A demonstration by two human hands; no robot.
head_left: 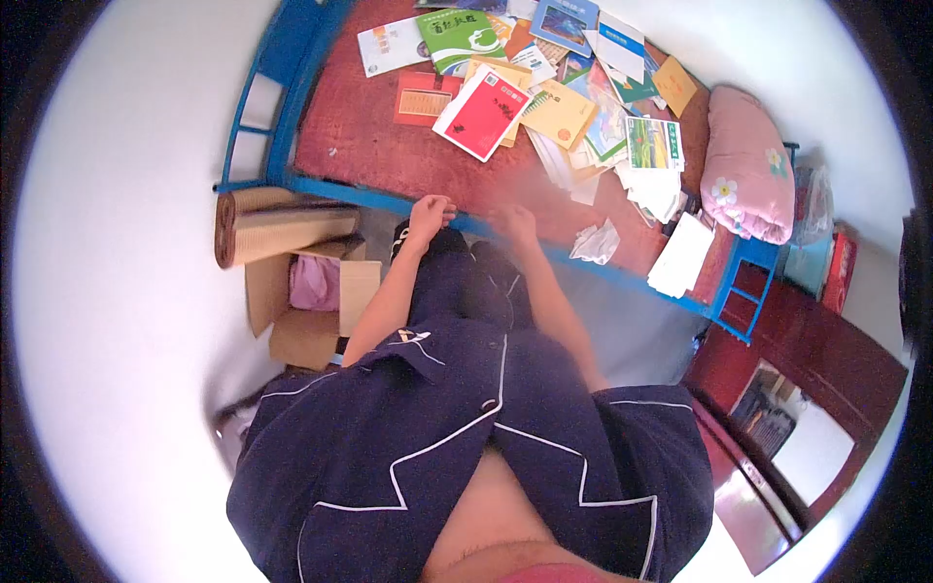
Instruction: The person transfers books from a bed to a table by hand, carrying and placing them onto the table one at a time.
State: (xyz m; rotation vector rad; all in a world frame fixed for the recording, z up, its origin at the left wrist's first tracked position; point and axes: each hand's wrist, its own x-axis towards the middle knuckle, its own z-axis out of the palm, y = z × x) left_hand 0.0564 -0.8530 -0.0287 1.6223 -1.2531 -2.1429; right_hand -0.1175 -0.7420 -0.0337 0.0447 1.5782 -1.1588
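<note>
At the front edge of the blue bed frame (364, 199), my left hand (431, 218) has its fingers curled in, with nothing visible in them. Beside it, over the same edge, my right hand (517, 222) is smeared by motion, so its fingers cannot be read. Beyond both hands, a red-covered book (483, 112) lies on top of other books on the reddish bed board (355, 146). A yellow booklet (561, 114) is to its right, and a green book (461, 41) lies further back. A crumpled white paper (595, 242) sits right of my right hand.
Loose white sheets (682, 255) and a rolled pink quilt (746, 163) occupy the bed's right end. Below the bed's left end are a rolled mat (282, 225) and an open cardboard box (303, 328). A dark red cabinet (797, 340) stands at right.
</note>
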